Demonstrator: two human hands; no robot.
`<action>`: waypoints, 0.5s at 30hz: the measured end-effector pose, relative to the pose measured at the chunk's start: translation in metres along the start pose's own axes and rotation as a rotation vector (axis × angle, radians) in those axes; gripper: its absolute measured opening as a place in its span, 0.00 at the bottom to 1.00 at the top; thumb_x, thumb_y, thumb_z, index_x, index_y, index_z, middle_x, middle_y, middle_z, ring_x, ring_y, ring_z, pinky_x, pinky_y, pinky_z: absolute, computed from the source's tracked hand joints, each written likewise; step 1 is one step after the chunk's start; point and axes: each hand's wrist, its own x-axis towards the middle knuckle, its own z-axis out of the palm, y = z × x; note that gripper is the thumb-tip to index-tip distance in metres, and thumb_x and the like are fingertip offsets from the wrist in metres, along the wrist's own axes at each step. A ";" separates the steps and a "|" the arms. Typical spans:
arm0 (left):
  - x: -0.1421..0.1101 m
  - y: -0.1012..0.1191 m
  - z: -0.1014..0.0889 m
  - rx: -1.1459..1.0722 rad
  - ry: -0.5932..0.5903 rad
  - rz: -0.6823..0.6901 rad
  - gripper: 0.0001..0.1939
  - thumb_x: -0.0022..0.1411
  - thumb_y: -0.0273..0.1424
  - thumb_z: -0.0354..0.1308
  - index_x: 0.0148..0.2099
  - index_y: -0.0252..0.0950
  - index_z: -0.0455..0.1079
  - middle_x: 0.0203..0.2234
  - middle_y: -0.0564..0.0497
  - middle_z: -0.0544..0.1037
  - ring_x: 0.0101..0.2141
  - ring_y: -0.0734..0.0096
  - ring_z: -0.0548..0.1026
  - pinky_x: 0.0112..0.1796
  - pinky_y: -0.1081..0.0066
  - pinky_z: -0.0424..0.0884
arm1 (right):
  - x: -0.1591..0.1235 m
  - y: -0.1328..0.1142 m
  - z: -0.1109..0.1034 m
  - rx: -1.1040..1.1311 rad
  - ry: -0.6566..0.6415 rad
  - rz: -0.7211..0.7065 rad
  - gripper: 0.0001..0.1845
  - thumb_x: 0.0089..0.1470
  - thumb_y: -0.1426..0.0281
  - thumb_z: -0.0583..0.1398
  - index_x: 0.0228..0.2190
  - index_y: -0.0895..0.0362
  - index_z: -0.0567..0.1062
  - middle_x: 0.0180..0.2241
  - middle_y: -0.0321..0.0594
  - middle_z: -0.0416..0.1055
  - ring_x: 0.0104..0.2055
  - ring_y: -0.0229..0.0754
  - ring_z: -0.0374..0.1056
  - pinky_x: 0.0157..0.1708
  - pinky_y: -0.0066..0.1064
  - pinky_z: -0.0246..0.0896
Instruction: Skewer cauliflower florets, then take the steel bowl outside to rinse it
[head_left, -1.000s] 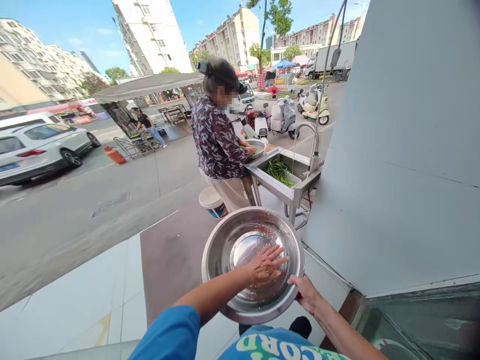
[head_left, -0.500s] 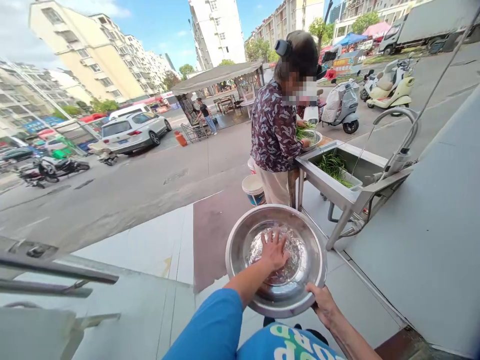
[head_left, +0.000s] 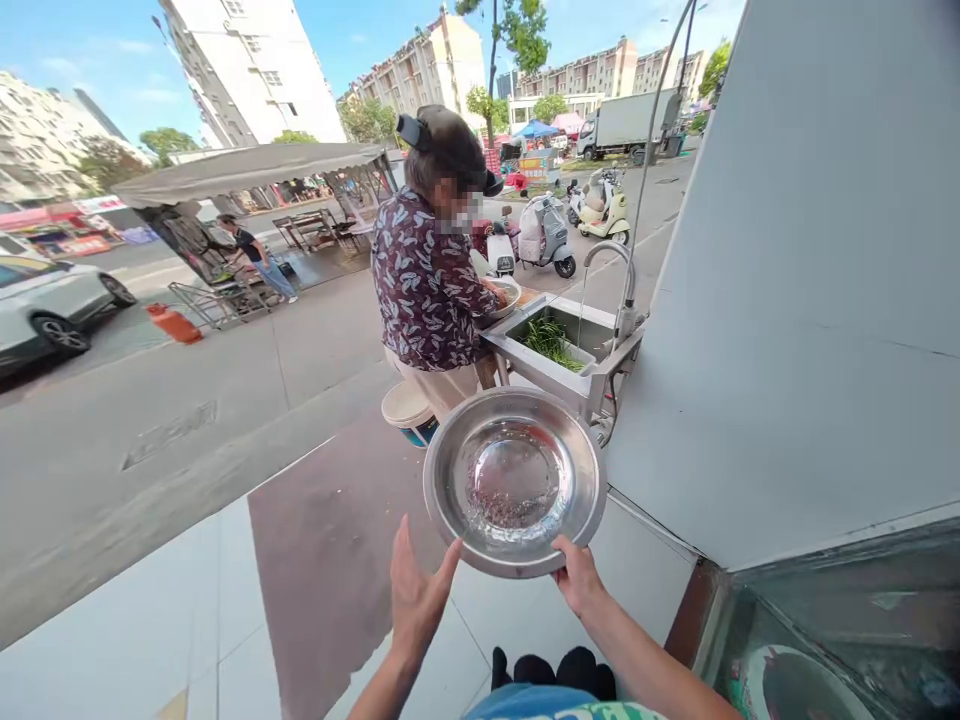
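Note:
A wide stainless steel basin (head_left: 517, 400) hangs in front of me, its inside facing up and toward me. Water and small dark bits lie in its bottom. My right hand (head_left: 579, 578) grips the near right rim, thumb over the edge and fingers beneath. My left hand (head_left: 420, 590) is open at the near left side, thumb and fingers spread, the thumb tip close to the rim; whether it touches I cannot tell.
Beyond the basin a metal sink (head_left: 540, 375) holds green leafy stalks (head_left: 551, 342) under a curved tap (head_left: 611, 250). A co-worker (head_left: 427, 270) stands at its left, hands at a bowl (head_left: 508, 298). A white bucket (head_left: 409, 408) stands behind the basin. A white wall (head_left: 810, 300) rises at the right.
My left hand has come out of the basin to its near left side and holds nothing. My right hand keeps its grip on the rim. The view has turned right.

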 end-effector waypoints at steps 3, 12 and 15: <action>-0.018 0.008 0.042 -0.456 -0.207 -0.383 0.42 0.52 0.49 0.62 0.64 0.41 0.50 0.55 0.38 0.68 0.55 0.54 0.69 0.48 0.57 0.71 | -0.004 0.007 0.015 0.096 0.000 -0.063 0.12 0.29 0.67 0.62 0.20 0.54 0.65 0.20 0.29 0.66 0.24 0.34 0.61 0.24 0.24 0.59; 0.018 0.067 0.085 -0.582 -0.321 -0.530 0.08 0.41 0.20 0.57 0.23 0.34 0.60 0.13 0.60 0.62 0.16 0.80 0.63 0.19 0.79 0.62 | 0.011 -0.049 -0.014 -0.132 0.104 -0.058 0.07 0.42 0.66 0.61 0.25 0.55 0.69 0.20 0.34 0.70 0.25 0.38 0.67 0.24 0.27 0.63; 0.042 0.071 0.057 -0.499 -0.438 -0.555 0.10 0.37 0.18 0.57 0.20 0.35 0.59 0.10 0.58 0.61 0.13 0.78 0.60 0.15 0.77 0.58 | 0.033 -0.109 -0.058 -0.311 0.177 -0.060 0.06 0.37 0.75 0.62 0.23 0.58 0.70 0.14 0.32 0.65 0.19 0.37 0.62 0.19 0.26 0.56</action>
